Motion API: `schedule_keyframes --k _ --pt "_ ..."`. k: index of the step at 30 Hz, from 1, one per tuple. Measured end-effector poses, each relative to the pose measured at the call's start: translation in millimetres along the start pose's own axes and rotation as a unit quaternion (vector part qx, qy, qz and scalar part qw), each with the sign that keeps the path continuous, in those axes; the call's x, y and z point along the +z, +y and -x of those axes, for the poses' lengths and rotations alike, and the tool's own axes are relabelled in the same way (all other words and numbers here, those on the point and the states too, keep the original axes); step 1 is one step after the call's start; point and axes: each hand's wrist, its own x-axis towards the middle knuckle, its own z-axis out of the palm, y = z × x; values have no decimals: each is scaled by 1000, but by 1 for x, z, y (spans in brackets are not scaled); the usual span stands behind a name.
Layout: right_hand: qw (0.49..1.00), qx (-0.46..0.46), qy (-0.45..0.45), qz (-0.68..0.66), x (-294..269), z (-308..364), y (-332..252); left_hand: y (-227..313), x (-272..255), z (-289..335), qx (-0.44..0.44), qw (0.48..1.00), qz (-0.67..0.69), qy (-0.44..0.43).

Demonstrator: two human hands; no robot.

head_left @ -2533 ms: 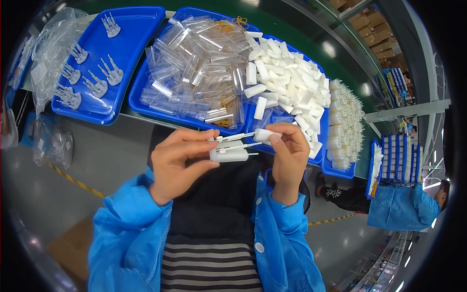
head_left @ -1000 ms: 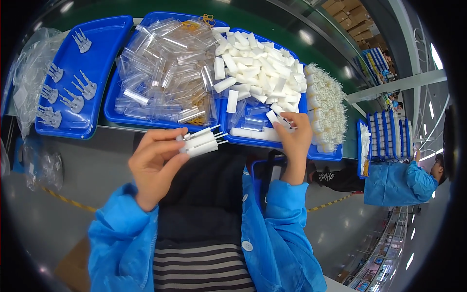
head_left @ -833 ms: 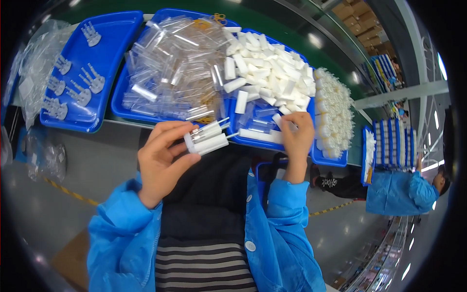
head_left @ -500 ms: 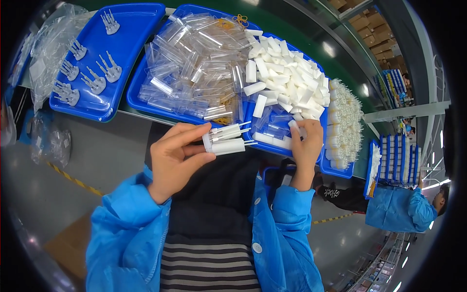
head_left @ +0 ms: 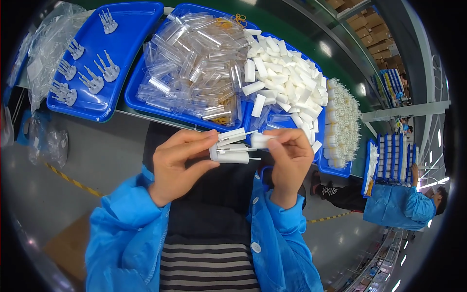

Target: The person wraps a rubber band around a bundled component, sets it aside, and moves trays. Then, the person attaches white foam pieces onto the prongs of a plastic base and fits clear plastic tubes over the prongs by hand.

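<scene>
My left hand (head_left: 176, 163) grips a white plastic base by its edge, its thumb and fingers on opposite sides. From this pronged part (head_left: 233, 157) thin prongs point right, and several carry white foam-like sleeves. Between thumb and fingers, my right hand (head_left: 291, 165) pinches another white sleeve (head_left: 260, 141). That sleeve sits at the tip of an upper prong; whether the prong has entered it, I cannot tell. Just beyond my right hand lies a heap of similar white sleeves (head_left: 287, 73) in a blue tray.
A blue tray (head_left: 134, 95) of clear plastic tubes (head_left: 194, 63) stands ahead. Farther left, another blue tray (head_left: 121, 44) bears several bare pronged bases (head_left: 110, 73). Crumpled plastic bags (head_left: 56, 53) hang beside it. At right are bundled white parts (head_left: 340, 124); a person in blue (head_left: 396, 207) stands beyond.
My right hand has come left and nearer from the sleeve tray, bringing a white sleeve to the prongs. My left hand has shifted slightly right with the pronged part.
</scene>
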Motion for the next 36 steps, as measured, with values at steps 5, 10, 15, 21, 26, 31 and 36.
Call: schedule_keyframes --k 5,10,15,21,26,31,36 --pt "998 25 -59 18 18 8 0 4 -2 0 11 999 -41 -11" --pt "993 -33 -110 34 28 13 1 4 -2 0 26 996 -81 21" --pt "981 -105 -77 142 22 20 7 3 2 -3 9 998 -61 5" --pt "983 -93 -86 131 6 8 6 -1 2 -2 -4 999 -40 22" --pt "871 -104 47 478 -84 -24 -5 4 0 -4 -34 995 88 36" --pt "798 -70 -2 599 -110 -47 25 -8 1 -2 -16 996 86 0" --pt "784 -212 -7 583 -105 -45 20 6 9 -8 -65 989 117 69"
